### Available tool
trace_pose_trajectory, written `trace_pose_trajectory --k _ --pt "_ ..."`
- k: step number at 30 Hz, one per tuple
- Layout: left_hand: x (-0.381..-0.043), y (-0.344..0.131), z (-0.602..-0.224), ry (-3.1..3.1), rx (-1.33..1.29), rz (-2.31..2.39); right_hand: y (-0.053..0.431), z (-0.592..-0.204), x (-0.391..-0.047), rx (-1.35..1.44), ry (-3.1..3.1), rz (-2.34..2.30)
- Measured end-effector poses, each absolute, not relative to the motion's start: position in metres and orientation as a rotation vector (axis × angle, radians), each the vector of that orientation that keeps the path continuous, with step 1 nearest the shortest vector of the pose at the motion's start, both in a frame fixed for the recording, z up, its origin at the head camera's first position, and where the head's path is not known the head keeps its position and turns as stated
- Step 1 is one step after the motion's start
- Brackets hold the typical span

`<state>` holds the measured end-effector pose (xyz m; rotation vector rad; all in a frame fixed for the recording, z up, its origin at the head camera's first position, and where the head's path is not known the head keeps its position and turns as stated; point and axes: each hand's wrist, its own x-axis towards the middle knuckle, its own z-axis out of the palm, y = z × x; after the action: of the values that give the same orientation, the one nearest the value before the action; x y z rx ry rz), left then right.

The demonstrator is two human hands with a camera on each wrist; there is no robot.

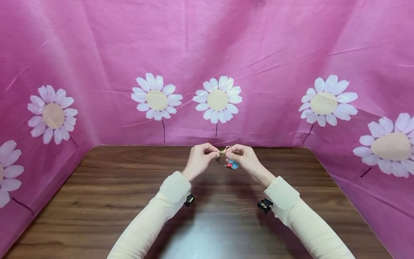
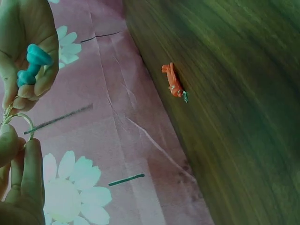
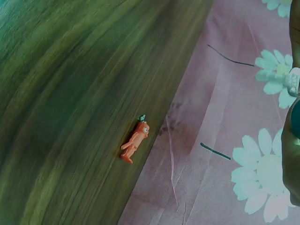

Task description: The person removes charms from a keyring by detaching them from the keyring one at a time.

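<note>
Near the table's far edge my left hand and right hand come together over a keychain. Its gold ring and short gold chain span the gap between both sets of fingertips. The left hand pinches the chain end, and the right hand pinches it by the ring. A blue knobbed charm hangs under the right hand's fingers. In the left wrist view an orange carrot-like figure with a green top lies on the table; the right wrist view shows the figure too.
The dark wooden table ends at a pink curtain printed with white daisies, which closes off the back and both sides. Black wrist devices sit beneath the cream sleeves.
</note>
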<state>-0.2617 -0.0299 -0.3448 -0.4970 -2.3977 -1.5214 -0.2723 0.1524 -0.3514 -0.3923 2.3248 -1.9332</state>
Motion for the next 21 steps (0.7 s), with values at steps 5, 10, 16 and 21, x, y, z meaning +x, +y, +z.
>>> trace_pose_trajectory --k 5,10,16,21 --pt "-0.262 -0.028 -0.344 -2.345 -0.450 -1.630 0.154 -0.346 -0.268 -0.337 2.358 -1.966" --pt "-0.258 -0.029 -0.334 -2.300 -0.373 -1.704 0.151 -0.338 -0.267 -0.328 2.374 -1.976" --pt "-0.254 -0.027 -0.333 -2.211 -0.243 -1.990 0.149 -0.335 -0.265 -0.324 2.357 -1.993" --pt "-0.252 -0.031 -0.335 -1.992 -0.142 -2.288 0.148 -0.340 -0.262 -0.330 2.328 -2.017"
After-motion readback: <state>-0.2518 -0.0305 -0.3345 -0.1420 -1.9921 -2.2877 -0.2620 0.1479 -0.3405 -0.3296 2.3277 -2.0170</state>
